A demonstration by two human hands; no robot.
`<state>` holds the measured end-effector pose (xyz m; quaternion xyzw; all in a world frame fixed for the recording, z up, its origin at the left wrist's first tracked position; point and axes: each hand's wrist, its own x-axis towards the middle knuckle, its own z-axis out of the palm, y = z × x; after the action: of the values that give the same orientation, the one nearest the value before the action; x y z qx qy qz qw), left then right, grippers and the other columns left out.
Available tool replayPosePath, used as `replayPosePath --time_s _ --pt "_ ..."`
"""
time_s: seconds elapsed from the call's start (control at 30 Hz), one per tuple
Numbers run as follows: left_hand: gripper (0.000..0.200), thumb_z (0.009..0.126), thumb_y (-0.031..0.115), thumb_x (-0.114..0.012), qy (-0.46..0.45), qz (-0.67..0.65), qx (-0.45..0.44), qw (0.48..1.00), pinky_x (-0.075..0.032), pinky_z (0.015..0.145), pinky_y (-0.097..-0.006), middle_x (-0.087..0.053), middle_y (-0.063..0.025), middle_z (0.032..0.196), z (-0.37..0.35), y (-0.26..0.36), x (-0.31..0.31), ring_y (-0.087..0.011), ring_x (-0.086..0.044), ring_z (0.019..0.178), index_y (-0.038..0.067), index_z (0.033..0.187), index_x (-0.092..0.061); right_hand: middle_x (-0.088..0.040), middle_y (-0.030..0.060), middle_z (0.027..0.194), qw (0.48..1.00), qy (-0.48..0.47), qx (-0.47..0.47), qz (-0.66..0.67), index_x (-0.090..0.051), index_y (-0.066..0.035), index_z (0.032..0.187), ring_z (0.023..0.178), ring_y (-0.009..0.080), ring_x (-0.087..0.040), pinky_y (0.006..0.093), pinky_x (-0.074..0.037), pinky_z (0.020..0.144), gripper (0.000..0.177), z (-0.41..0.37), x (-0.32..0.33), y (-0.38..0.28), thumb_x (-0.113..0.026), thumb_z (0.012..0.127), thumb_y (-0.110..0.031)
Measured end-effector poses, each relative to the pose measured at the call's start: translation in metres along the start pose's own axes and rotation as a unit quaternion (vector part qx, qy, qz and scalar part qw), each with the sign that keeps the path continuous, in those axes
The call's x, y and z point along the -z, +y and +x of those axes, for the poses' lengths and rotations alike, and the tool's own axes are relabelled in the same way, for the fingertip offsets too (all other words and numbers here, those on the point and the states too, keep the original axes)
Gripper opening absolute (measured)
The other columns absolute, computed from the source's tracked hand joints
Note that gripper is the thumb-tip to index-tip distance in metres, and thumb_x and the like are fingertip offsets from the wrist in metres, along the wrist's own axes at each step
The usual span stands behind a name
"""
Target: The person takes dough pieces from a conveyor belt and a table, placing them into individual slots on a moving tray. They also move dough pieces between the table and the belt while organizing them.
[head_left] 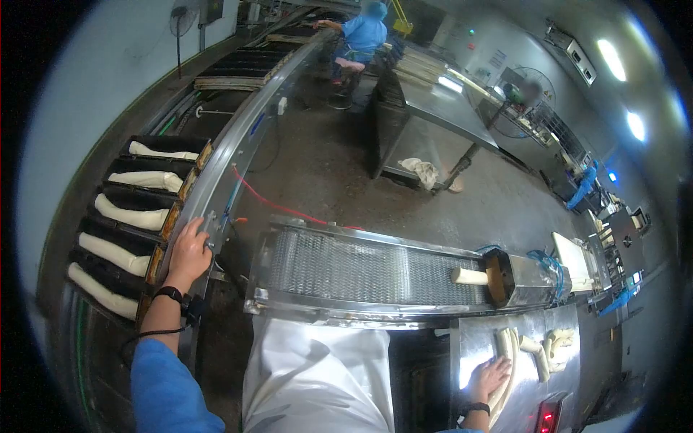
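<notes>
My left hand (189, 249) is at the metal rail (234, 141) of the conveyor on the left, its fingers curled over the edge. Beside it, pale dough rolls (114, 252) lie one each in dark trays (86, 249). My right hand (492, 375) rests with fingers stretched out on long pale dough strips (513, 353) on a steel worktop (469, 335). Shorter dough pieces (535, 353) lie just right of those strips. In front of me, a thick dough log (471, 276) comes out of a metal box (530, 280) onto a mesh belt (346, 267).
A scale with a red display (550, 418) stands at the worktop's near end. A red hose (278, 202) runs behind the mesh belt. Farther off are a steel table (455, 112) with a cloth (420, 172) below, and a person in blue (364, 32) at the conveyor.
</notes>
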<state>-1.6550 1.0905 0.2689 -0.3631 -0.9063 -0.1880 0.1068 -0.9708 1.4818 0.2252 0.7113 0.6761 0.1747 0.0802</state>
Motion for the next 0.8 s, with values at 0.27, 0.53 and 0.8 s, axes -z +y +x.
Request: replayPosePath --time_s 0.27,0.53,0.8 --pt "0.027 0.072 0.003 -0.061 -0.006 0.011 -0.003 1.0 -0.036 0.108 -0.0424 -0.048 -0.019 0.137 0.002 -0.002 -0.002 -0.0345 -0.042 0.131 -0.002 0.097 -0.068 -0.027 0.0268 0.152 0.957 0.039 0.149 0.246 -0.031 0.004 0.145 0.139 0.0409 -0.028 0.0501 -0.018 0.116 0.061 0.029 0.024 -0.122 -0.044 0.096 -0.03" --pt "0.03 0.071 0.002 -0.061 -0.004 -0.002 -0.006 1.0 -0.036 0.109 -0.0426 -0.048 -0.0191 0.136 -0.001 -0.002 -0.001 -0.0348 -0.042 0.131 -0.002 0.101 -0.067 -0.017 0.0191 0.158 0.942 0.081 0.225 0.235 -0.02 -0.014 0.153 0.146 0.0389 -0.015 0.0612 -0.011 0.114 0.074 0.028 0.079 -0.238 -0.047 0.083 -0.014" --pt "0.029 0.071 0.003 -0.062 0.002 -0.003 -0.007 1.0 -0.036 0.109 -0.0422 -0.048 -0.018 0.136 -0.002 -0.001 -0.001 -0.0338 -0.042 0.131 -0.001 0.099 -0.067 -0.045 0.0176 0.136 0.859 0.146 0.423 0.247 -0.04 -0.005 0.135 0.133 0.0355 -0.037 0.0526 -0.026 0.113 0.074 0.036 0.089 -0.3 -0.064 0.065 0.0"
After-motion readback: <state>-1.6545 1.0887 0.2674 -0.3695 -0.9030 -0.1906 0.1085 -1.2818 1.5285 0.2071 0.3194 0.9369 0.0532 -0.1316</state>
